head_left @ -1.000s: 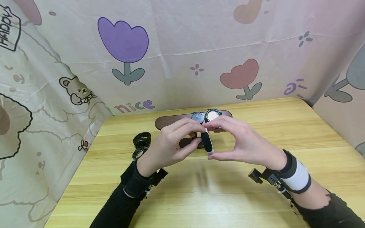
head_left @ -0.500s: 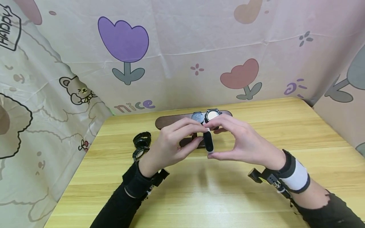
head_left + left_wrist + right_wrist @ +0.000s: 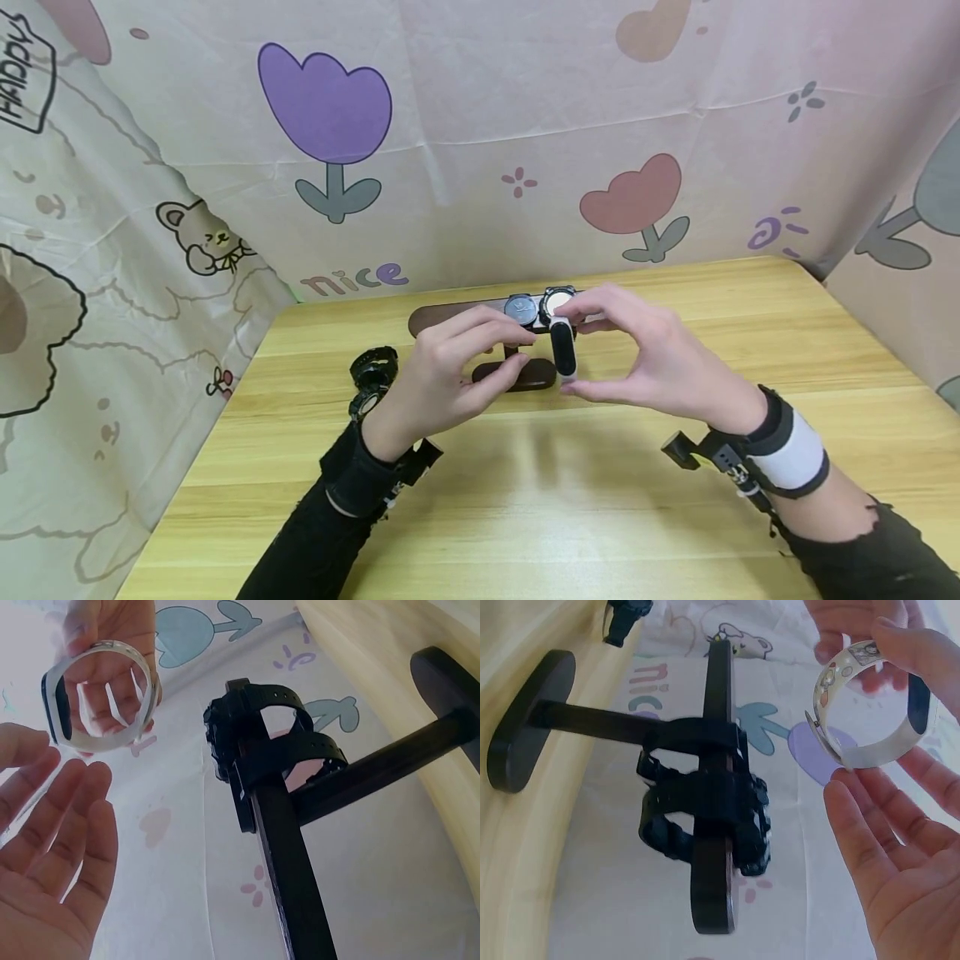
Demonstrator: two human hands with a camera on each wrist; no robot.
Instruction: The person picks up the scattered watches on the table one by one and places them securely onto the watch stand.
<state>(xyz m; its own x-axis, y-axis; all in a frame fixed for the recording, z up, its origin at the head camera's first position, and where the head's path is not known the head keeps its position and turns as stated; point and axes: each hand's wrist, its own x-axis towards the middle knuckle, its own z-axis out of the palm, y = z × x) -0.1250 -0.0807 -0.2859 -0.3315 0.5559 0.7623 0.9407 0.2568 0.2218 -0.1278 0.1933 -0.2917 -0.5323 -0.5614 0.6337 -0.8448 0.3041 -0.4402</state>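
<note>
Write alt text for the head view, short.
The right hand holds a white-banded smartwatch beside a dark wooden watch stand already carrying two watches; the left hand hovers open nearby. Two black watches lie on the wooden table.

Two watches (image 3: 540, 307) on stand (image 3: 517, 375), third watch (image 3: 372, 367) left on table (image 3: 600, 500)

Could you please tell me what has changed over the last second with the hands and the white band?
The right hand carried the white band up and rightward, toward the stand. The left hand let go; its fingers are now apart from the band. The two watches on the stand and the black watch on the table stayed put.
</note>
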